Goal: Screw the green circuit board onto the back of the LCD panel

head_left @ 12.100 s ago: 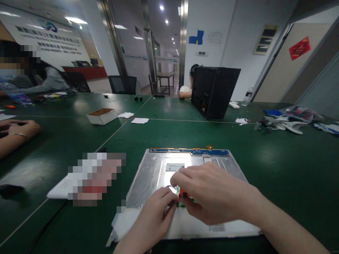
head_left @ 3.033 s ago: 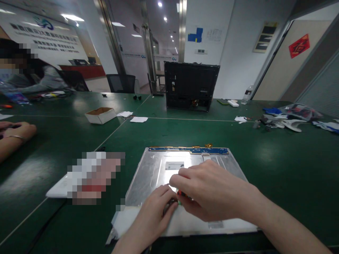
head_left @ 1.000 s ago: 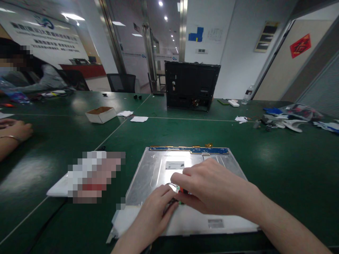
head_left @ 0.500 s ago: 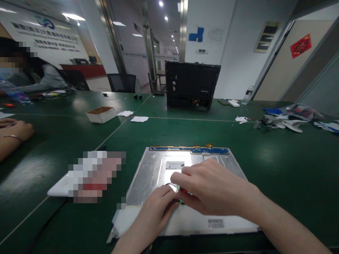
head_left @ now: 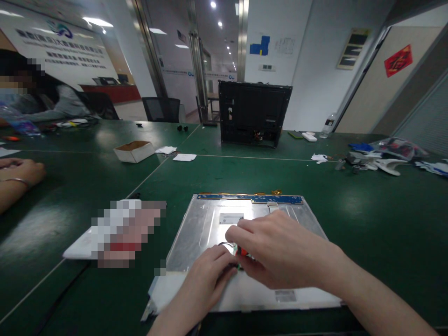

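A silver metal display panel (head_left: pixel 206 224) lies face down on the green table (head_left: pixel 367 219), with a blue circuit strip (head_left: pixel 250 199) along its far edge. My left hand (head_left: pixel 206 280) and my right hand (head_left: pixel 280 249) meet over the panel's near middle. Between their fingertips sits a small red and green part (head_left: pixel 241 253) with a thin dark wire (head_left: pixel 224 244) looping from it. My right hand pinches the red part from above; my left hand presses and holds the piece beside it. My fingers hide most of the part.
A white object with a blurred top (head_left: pixel 119 231) lies left of the panel. Farther back stand a black computer case (head_left: pixel 254 113), a small cardboard box (head_left: pixel 134 150), paper scraps (head_left: pixel 184 157) and a pile of parts (head_left: pixel 381 158). Another person's hand (head_left: pixel 17 170) rests at the left edge.
Over twelve seconds the black case in the back turned to face me squarely. My two hands stay over the same spot with only slight finger shifts; the neighbour's hand drew back a little.
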